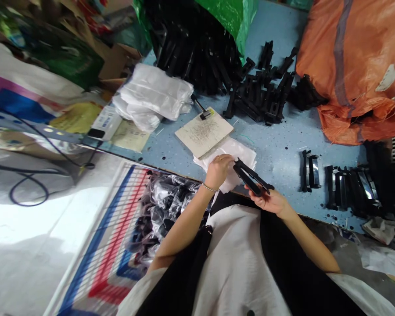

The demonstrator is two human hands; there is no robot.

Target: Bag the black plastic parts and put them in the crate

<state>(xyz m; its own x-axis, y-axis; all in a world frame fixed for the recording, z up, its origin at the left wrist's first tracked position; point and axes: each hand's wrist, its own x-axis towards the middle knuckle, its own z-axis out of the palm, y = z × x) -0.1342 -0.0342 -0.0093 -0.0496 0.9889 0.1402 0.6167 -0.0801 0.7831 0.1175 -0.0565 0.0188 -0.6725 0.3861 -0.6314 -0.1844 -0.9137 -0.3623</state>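
Observation:
My right hand [269, 199] grips a black plastic part [252, 177], a long clip-like piece, just above the table's front edge. My left hand [218, 170] is curled with its fingers pinched on the near end of that same part, over a thin white plastic bag [240, 151] lying on the blue table [276, 145]. A bracelet sits on my left wrist and a ring on one finger. Both forearms reach out over my white and black clothing.
Loose black parts [263, 94] are piled mid-table, spilling from a green sack [230, 17]. Sorted black parts [349, 184] stand in rows at right. An orange sack [355, 66] fills the far right. A notebook [204, 131] and white bags [154, 96] lie left; bagged parts [164, 206] sit below the table.

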